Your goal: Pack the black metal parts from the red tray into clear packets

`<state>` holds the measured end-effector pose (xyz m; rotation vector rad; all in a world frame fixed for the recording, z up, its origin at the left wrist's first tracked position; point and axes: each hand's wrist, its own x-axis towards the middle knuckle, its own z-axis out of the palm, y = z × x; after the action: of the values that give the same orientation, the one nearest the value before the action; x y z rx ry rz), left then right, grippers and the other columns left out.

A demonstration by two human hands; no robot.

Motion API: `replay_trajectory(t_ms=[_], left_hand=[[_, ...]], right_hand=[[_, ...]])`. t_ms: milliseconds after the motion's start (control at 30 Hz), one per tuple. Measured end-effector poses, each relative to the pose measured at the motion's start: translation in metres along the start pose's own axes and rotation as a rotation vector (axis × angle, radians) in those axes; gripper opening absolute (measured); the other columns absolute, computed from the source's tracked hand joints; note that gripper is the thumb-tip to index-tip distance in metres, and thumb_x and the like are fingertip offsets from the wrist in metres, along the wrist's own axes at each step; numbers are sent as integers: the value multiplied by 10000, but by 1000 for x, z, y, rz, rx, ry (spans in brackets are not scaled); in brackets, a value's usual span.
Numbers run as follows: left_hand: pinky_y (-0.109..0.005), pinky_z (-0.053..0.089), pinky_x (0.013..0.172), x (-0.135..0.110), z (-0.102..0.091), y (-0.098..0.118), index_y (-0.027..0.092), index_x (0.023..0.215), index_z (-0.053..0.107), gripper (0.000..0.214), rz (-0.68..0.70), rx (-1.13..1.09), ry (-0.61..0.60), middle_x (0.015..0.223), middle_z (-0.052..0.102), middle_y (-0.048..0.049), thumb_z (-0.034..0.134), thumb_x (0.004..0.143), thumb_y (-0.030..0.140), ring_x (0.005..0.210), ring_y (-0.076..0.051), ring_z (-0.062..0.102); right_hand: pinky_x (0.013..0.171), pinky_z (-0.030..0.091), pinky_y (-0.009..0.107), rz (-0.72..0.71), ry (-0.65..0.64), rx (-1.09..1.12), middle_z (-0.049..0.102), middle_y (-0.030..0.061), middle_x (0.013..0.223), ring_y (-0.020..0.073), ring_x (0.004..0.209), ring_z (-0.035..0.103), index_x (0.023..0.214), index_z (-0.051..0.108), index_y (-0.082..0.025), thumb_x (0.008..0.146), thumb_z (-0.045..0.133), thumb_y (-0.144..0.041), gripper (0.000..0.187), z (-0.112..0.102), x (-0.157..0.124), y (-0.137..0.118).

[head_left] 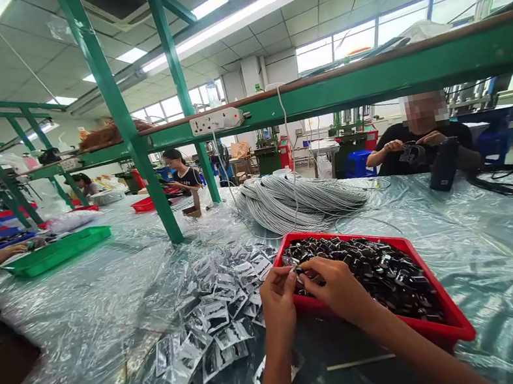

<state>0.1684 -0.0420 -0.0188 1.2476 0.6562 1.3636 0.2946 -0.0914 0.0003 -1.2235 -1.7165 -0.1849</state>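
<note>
My left hand (278, 294) and my right hand (335, 284) meet over the near left edge of a red tray (445, 291). Thumbs and fingertips are pinched together around a small dark piece (299, 270), too small and covered to name. The tray is heaped with small glossy black parts (374, 270). Left of my left hand spreads a pile of small flat silver packets (218, 311), some with dark shapes showing on them. Another packet (263, 373) lies partly behind my left forearm.
A thin pale stick (361, 362) lies in front of the tray. Behind stands a big coil of grey cable (298, 201). A green post (157, 189) and shelf beam (342, 87) cross the table. Co-workers (418, 137) sit opposite, near a black bottle (444, 164). A green tray (58, 250) stands left.
</note>
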Motion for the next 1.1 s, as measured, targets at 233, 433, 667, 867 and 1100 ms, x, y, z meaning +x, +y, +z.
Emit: replay_trajectory(t_ms=[233,433,667,867,1100], left_hand=[[-280,491,646,4,-4,-7,177,776,611,298,32,125,177,688,640,-14,704,716,453,653,-166,620],[-330,491,703,13,-23,-7,187,857,602,253,46,222,555,767,625,-24,616,795,431,693,-178,608],[-360,512,856,21,-41,-1,197,1064,531,290,138,216,812,1193,502,-93,609,790,251,994,-190,601],[-387,501,915,16,-32,8,202,1064,545,274,278,400,815,1254,430,-105,570,792,182,1114,-220,528],[-410,524,840,13,-16,6,177,1029,563,306,309,465,659,1144,517,-96,575,723,171,1033,-247,559]], right_hand=[[642,594,267,14,177,24,725,35,805,160,662,696,930,666,-194,891,539,-165,136,17,-12,-3],[692,605,331,169,108,-43,739,45,880,202,765,713,941,697,-207,908,538,-220,163,12,10,14],[852,553,438,175,-27,-356,683,119,1081,265,1007,655,1130,684,-194,881,502,-152,311,3,49,56],[955,506,398,130,-138,-281,654,65,1184,222,1081,632,1156,640,-252,969,427,-281,285,-88,-30,37],[952,486,438,717,-74,-895,578,181,1309,321,1193,572,1214,635,-166,885,502,-314,385,-237,-174,73]])
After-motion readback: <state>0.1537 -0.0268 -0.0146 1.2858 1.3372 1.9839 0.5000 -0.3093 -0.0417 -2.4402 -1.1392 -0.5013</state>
